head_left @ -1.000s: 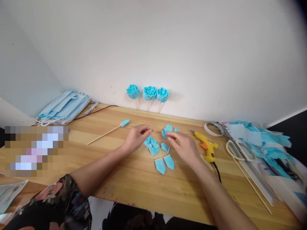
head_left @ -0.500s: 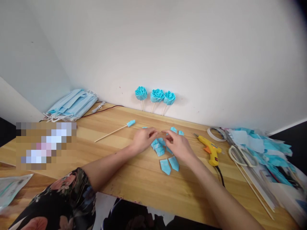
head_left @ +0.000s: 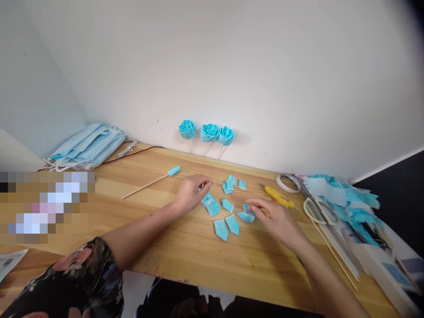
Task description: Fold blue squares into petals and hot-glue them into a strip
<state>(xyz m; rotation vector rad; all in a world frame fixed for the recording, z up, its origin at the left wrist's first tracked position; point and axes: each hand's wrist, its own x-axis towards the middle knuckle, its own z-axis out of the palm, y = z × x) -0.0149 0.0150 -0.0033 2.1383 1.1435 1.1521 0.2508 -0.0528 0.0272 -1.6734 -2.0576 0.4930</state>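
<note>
While both forearms stretch across the pale, grained wooden table point(head_left: 185, 256), the left hand point(head_left: 190, 194) rests knuckles-up with its fingers curled loosely over the near edge of a small heap of folded blue petals point(head_left: 210, 205); whether it pinches anything cannot be told. The right hand point(head_left: 276, 218) lies low on the wood, thumb and forefinger nipped narrowly on a folded blue petal piece point(head_left: 247, 215) that touches the tabletop. Just in front of that piece sit two flat pointed pieces point(head_left: 227, 227), shaped like little pentagons, matte and soft like non-woven fabric. A few more blue scraps point(head_left: 232, 183) lie farther back, between the hands and the wall.

Against the white wall lean three blue rosettes point(head_left: 207, 132) on thin sticks, their layers tightly wrapped. Left of the hands a wooden skewer point(head_left: 145, 185) lies flat, its tip wrapped in blue. A fanned stack of pleated face masks point(head_left: 84, 145) fills the back left corner. Right of the right hand a yellow plastic glue gun point(head_left: 278, 197) lies on its side, then a roll of tape point(head_left: 287, 182), white-handled scissors point(head_left: 319, 212), and a ragged pile of blue offcuts point(head_left: 351, 201).
</note>
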